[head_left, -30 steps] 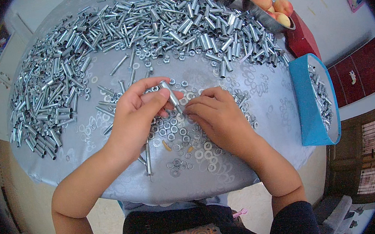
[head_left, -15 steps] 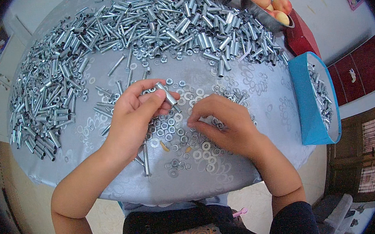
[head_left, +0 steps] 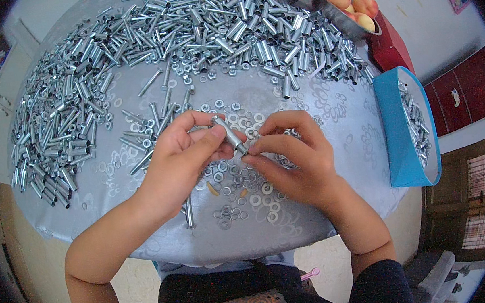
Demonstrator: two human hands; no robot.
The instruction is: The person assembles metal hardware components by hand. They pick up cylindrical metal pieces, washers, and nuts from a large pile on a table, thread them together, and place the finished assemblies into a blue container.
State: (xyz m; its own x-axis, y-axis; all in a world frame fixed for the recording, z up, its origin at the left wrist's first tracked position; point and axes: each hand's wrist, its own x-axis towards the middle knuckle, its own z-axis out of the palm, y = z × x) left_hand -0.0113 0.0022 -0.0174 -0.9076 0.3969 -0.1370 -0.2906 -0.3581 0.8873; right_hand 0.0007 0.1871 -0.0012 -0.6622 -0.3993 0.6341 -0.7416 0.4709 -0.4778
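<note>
A silvery bolt with a metal sleeve [head_left: 229, 134] is held at a slant by my left hand [head_left: 181, 148], its thumb pressed along the sleeve and the fingers behind. My right hand [head_left: 297, 152] meets the bolt's lower end with thumb and forefinger pinched together. Whatever small piece may be between those fingertips is too hidden to name. Flat washers [head_left: 266, 188] and nuts are scattered on the cloth under and between my hands. Several long bolts [head_left: 189, 214] lie beside my left wrist.
A wide heap of metal sleeves and bolts [head_left: 185, 29] curves around the table's far and left sides. At the right stands a blue box [head_left: 396, 132] with metal parts inside. Beyond it are a red box [head_left: 392, 49] and a metal bowl [head_left: 347, 24] of peaches.
My right hand has moved up and left to the lower end of the sleeved bolt. My left hand has shifted slightly right and down with it.
</note>
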